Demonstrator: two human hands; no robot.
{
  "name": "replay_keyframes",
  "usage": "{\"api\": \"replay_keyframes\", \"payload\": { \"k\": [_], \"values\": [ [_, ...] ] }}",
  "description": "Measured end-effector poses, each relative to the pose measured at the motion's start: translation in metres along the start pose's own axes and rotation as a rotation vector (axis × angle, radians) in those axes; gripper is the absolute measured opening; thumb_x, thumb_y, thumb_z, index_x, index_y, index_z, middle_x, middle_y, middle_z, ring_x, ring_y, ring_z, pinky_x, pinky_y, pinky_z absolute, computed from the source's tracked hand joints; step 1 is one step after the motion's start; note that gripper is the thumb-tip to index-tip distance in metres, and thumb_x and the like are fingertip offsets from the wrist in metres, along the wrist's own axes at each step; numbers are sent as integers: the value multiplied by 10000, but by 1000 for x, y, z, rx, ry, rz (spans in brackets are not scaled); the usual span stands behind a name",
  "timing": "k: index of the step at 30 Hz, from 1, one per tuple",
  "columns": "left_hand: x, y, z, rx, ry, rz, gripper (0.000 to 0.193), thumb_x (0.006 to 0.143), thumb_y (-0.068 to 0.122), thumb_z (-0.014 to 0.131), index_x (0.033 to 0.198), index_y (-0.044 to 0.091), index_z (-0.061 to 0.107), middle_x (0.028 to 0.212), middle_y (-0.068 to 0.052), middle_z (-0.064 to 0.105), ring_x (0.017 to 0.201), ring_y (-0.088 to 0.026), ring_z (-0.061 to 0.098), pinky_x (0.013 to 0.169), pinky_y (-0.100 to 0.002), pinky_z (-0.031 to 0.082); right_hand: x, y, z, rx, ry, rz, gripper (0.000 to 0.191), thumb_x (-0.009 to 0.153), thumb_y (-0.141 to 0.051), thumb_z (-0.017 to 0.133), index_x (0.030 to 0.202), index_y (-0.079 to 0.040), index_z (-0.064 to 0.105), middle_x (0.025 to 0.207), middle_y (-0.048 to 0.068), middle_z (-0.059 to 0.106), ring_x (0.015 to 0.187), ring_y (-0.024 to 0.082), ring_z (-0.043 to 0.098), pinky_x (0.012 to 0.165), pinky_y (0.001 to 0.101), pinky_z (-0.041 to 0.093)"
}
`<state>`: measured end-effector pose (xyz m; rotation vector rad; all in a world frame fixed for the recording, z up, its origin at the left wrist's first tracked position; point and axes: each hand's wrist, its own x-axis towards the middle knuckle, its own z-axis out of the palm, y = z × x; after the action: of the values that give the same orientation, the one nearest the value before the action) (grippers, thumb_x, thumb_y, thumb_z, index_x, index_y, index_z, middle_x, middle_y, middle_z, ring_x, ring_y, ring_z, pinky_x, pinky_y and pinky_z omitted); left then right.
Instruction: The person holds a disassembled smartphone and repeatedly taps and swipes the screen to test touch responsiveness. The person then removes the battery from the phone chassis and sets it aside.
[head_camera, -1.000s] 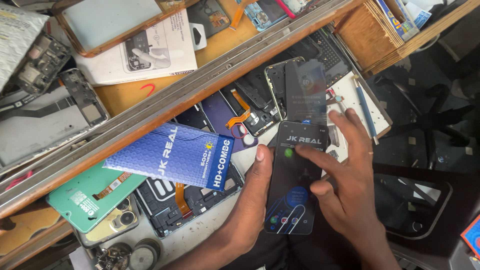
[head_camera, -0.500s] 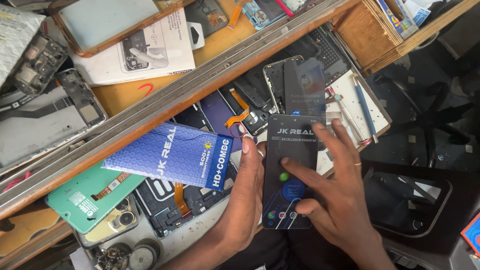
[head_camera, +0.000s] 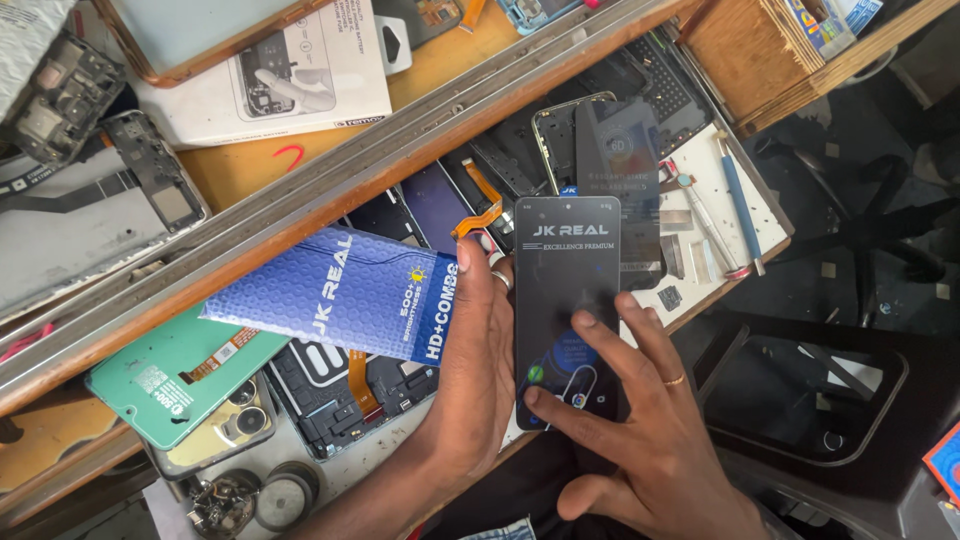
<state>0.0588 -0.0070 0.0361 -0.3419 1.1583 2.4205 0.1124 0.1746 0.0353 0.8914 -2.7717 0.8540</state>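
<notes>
A blue box (head_camera: 335, 292) lay just beside the left hand (head_camera: 478, 380), which gripped the black phone screen (head_camera: 566, 300); spread right hand (head_camera: 640, 440) pressed its lower end.

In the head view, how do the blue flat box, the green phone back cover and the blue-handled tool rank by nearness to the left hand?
1. Blue flat box: touching the left hand, on its left.
2. Green phone back cover: farther left, lower.
3. Blue-handled tool: far upper right.
</notes>
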Motion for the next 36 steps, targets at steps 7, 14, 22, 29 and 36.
{"api": "replay_keyframes", "payload": {
  "k": [7, 14, 22, 29, 36],
  "values": [
    [-1, 1, -1, 16, -21, 84, 1152, 938, 831, 318, 1617, 9, -116, 1693, -263, -67, 1581, -308, -114, 1227, -461, -8, -6, -4, 4, 15, -26, 5, 698, 843, -765, 413, 1145, -259, 788, 1571, 179, 372, 1543, 454, 207, 1224, 707, 222],
    [-2, 5, 1, 12, -54, 143, 1137, 955, 808, 341, 1607, -27, -72, 1691, -271, -30, 1586, -312, -77, 1231, -456, -3, -10, -4, 5, 24, -39, 17, 695, 848, -760, 399, 1135, -270, 799, 1570, 180, 374, 1540, 456, 206, 1223, 708, 217],
    [-3, 7, 2, 48, -134, 164, 1093, 981, 793, 272, 1597, -80, 44, 1666, -325, 113, 1588, -350, 33, 1233, -450, 41, -8, -2, 6, 46, -2, 30, 669, 868, -743, 418, 1123, -262, 807, 1569, 166, 389, 1539, 451, 246, 1251, 659, 251],
    [-2, 9, 4, 25, -31, 56, 1045, 954, 769, 267, 1614, -5, 28, 1699, -234, 82, 1601, -278, 34, 1260, -426, 63, -2, -8, 3, 85, 86, 34, 688, 915, -739, 374, 1086, -228, 802, 1498, 209, 469, 1488, 469, 328, 1214, 642, 298],
    [-2, 15, 7, 37, -89, 97, 1010, 955, 748, 232, 1602, -27, 182, 1684, -239, 239, 1601, -280, 191, 1262, -413, 178, 0, -2, -4, 259, 570, 196, 470, 1092, -452, 561, 1020, -11, 708, 1258, 206, 631, 1257, 340, 623, 1091, 433, 545]
  ]
}}
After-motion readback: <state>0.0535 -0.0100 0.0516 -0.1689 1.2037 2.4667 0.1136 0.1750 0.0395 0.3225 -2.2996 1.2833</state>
